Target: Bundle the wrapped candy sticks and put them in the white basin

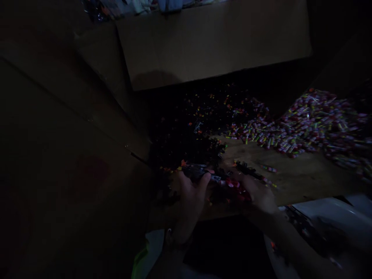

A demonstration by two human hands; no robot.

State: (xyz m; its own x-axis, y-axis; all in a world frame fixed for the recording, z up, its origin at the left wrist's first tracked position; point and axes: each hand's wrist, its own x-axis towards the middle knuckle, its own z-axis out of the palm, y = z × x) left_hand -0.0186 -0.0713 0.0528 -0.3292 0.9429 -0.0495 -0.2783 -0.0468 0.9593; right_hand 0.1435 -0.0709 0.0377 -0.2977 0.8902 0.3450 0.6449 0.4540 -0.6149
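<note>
The scene is very dark. My left hand (193,193) is at the front edge of the table, its thumb and fingers curled around a bunch of small dark pieces (196,170), some with a shiny or clear part. To its right, my right hand (263,195) reaches in beside several small red pieces (235,185); its fingers are lost in shadow and blur. A heap of black pieces with orange and yellow bits (186,149) lies just beyond both hands. Near my right hand are a few loose black pieces (247,168) and a small colourful tube (269,168).
At the right is a large pile of small pink, white and yellow tubes (314,120) on the wooden table (302,182). A cardboard flap (215,42) spans the back, and a brown panel (72,155) stands at the left. White containers (337,217) sit below the front edge.
</note>
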